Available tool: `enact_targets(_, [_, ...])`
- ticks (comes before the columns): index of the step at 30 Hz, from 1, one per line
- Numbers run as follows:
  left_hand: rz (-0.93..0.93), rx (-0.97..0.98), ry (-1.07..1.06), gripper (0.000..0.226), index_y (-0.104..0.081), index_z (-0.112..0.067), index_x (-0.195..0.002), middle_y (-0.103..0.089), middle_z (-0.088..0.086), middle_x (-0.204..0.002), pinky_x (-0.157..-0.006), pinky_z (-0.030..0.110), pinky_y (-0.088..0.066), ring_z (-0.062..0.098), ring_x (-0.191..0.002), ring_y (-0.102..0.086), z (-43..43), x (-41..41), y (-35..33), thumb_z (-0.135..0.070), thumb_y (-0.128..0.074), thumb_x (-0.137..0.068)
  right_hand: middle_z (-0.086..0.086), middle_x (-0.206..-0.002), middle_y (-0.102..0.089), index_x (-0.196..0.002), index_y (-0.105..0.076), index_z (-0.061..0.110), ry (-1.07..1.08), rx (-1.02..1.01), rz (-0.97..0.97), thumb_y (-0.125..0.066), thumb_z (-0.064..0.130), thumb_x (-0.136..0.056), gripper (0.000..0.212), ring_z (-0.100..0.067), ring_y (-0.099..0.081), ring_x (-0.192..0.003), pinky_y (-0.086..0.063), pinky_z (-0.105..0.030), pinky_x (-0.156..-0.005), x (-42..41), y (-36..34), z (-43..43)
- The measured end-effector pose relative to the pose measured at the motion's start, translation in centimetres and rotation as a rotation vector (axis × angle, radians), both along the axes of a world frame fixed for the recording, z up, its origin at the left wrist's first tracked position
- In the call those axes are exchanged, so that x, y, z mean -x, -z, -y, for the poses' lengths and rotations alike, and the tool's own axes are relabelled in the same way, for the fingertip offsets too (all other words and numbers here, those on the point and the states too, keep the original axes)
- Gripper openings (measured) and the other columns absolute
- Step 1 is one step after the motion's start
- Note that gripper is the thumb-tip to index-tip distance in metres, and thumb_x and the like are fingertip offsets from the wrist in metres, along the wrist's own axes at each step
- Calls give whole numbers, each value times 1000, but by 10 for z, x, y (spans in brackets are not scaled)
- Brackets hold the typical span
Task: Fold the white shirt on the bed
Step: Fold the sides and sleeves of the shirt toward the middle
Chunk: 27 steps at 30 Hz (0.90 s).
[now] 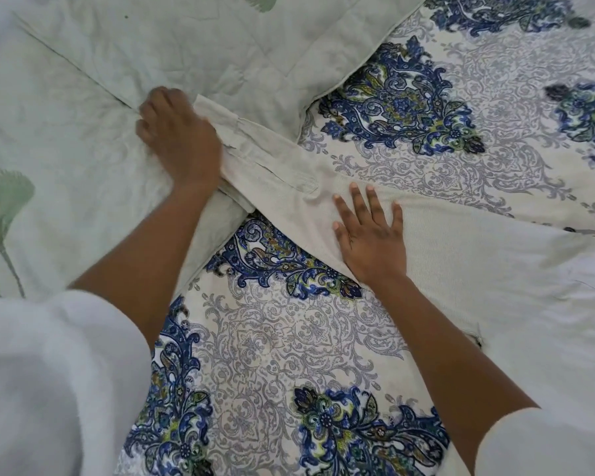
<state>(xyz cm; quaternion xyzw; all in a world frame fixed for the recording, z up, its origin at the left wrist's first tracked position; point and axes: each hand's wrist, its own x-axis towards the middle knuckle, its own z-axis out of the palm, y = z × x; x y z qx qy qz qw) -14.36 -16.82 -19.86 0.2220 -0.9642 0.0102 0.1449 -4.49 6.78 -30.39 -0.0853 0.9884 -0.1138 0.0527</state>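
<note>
The white shirt [478, 269] lies on the bed at the right, its long sleeve [282, 173] stretched out to the upper left onto the pale green quilt. My left hand [179, 139] lies on the cuff end of the sleeve, fingers bent down over it, though the grip itself is hidden. My right hand [371, 231] presses flat on the sleeve where it widens toward the shirt body, fingers spread and straight.
A bedsheet [272, 338] with blue paisley print covers the bed. A pale green quilt [83, 132] with leaf print lies folded at the upper left, partly under the sleeve. My white sleeves fill the lower corners.
</note>
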Motion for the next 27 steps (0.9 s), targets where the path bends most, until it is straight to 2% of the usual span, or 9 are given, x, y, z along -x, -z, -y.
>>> enact_targets(2, [18,63,252,53,-29,0,-141,-26,25,-149,-112,48,-17,40,-136,-27,-31,-18,18,-18,-33,-91,5,-158,-8,-148,-12,35,-1,-2,-2,-7,46,-93,56,-17,-3,-147,-2,-50,-115,-1,0,0])
enact_targets(4, [185,103,637,55,-19,-2,-146,-15,20,-155,-115,46,-12,36,-142,-18,-63,-36,44,-21,-28,-95,5,-158,-7,-148,-11,35,1,4,-7,-5,47,-92,58,-16,-2,-147,-1,-50,-116,-1,0,1])
enact_targets(6, [356,122,761,55,-10,-7,-149,-5,12,-158,-117,42,-2,26,-146,-4,-71,-42,62,-26,-24,-99,5,-158,-7,-148,-12,32,15,10,-1,-4,47,-92,59,-15,-1,-147,-1,-49,-116,-1,-1,0])
enact_targets(10, [364,188,640,54,-6,-11,-150,0,6,-159,-116,43,3,23,-146,4,-37,-27,56,-28,-21,-101,7,-158,-7,-149,-13,28,37,61,26,-17,42,-99,51,-13,-3,-146,0,-44,-116,1,-5,-1])
enact_targets(13, [264,215,679,49,-24,-7,-146,-21,11,-155,-112,48,-13,29,-143,-18,-25,-13,33,-18,-30,-99,5,-154,-25,-146,-27,25,229,371,35,-32,31,-100,46,-15,-22,-140,-13,-38,-111,17,-15,-5])
enact_targets(15, [207,227,590,44,-36,-3,-137,-36,17,-145,-103,49,-23,35,-133,-31,-19,-1,19,-12,-35,-94,1,-146,-37,-138,-40,23,337,495,31,-40,21,-97,41,-19,-31,-130,-23,-35,-102,36,-23,-11])
enact_targets(19, [216,248,460,34,-48,1,-118,-45,24,-124,-100,52,-24,39,-120,-37,5,15,-1,-12,-46,-87,-3,-121,-52,-112,-57,17,283,255,90,-49,20,-92,22,-24,-35,-120,-26,-38,-95,66,-30,-17])
enact_targets(22, [234,282,460,31,-53,5,-111,-47,25,-118,-101,54,-22,39,-119,-36,19,19,-11,-14,-51,-86,-2,-111,-60,-94,-63,18,326,281,109,-50,12,-89,15,-23,-38,-116,-23,-39,-96,75,-36,-15])
enact_targets(27, [199,254,374,40,-44,7,-124,-34,26,-138,-108,57,-14,41,-131,-27,10,14,-13,-5,-43,-86,-1,-110,-58,-96,-58,19,374,301,48,-50,16,-90,11,-22,-40,-115,-21,-40,-102,73,-30,-13])
